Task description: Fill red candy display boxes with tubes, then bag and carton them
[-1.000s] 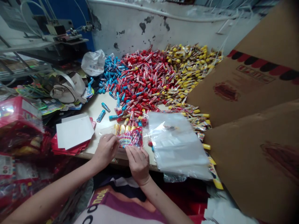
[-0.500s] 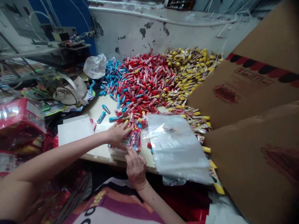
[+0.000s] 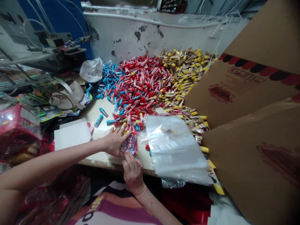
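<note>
A clear plastic packet of wrapped candy sticks point(image 3: 130, 143) lies on the counter point(image 3: 93, 117) under the left hand point(image 3: 115, 142), with a red heap of sweets point(image 3: 145, 82) just ahead of the hands and a stack of clear plastic bags point(image 3: 175, 147) just to their right. A loose hold could let the packet tip and shed its sticks, and a careless nudge could slide the heap or the slippery bags. The left arm stretches across from the side, its fingers curled down over the packet in a grip, while the right hand point(image 3: 132, 175) comes up from below with bent fingertips at the packet's lower edge, though whether they grip it cannot be told.
</note>
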A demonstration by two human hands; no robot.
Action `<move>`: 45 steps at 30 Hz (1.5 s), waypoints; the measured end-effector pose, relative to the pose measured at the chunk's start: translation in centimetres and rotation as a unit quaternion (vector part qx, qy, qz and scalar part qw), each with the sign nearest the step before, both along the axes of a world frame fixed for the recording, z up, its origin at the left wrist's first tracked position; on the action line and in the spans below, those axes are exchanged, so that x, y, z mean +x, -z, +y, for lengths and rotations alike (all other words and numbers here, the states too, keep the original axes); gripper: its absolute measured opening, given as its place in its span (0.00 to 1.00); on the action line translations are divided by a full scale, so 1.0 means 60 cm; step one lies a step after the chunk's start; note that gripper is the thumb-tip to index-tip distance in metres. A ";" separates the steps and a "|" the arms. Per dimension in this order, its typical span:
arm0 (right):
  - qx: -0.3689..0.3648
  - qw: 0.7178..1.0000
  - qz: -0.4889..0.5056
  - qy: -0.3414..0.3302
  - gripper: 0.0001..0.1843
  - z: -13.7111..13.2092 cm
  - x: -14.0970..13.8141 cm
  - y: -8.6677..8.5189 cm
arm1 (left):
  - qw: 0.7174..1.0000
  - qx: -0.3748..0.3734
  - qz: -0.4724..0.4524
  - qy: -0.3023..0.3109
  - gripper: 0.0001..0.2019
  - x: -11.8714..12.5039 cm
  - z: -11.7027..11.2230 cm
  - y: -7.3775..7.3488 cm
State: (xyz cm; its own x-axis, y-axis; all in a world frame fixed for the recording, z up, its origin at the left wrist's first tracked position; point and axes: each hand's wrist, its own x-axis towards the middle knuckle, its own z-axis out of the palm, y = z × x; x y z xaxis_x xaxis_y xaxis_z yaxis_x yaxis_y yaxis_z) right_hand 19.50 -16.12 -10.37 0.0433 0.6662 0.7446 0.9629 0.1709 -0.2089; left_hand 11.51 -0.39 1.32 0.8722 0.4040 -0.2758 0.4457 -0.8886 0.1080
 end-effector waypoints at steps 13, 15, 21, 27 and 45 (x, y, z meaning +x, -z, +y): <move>-0.050 0.977 0.165 0.122 0.17 0.002 0.042 -0.134 | 0.999 0.019 -0.031 -0.001 0.51 -0.001 -0.002 0.011; -0.097 0.971 0.156 0.152 0.18 0.027 0.041 -0.144 | 0.999 0.019 -0.032 0.001 0.51 -0.001 -0.002 0.010; -0.128 0.938 0.291 0.137 0.16 0.034 0.062 -0.137 | 1.000 0.014 -0.024 0.007 0.52 -0.001 0.000 0.005; -0.168 0.787 0.588 0.078 0.19 -0.001 0.096 -0.034 | 1.000 0.016 -0.014 0.010 0.51 0.001 0.000 0.001; -0.165 0.901 0.381 0.126 0.19 0.041 0.150 -0.019 | 0.986 -0.066 -0.133 -0.080 0.50 -0.035 -0.011 -0.032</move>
State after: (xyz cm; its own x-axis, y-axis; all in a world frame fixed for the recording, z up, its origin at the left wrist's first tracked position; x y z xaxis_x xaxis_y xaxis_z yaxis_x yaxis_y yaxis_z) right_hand 28.49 -13.63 -9.26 0.6394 0.7427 0.1987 0.5187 -0.2259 -0.8246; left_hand 9.43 -1.03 3.25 0.8487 0.5181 -0.1062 0.5196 -0.7797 0.3495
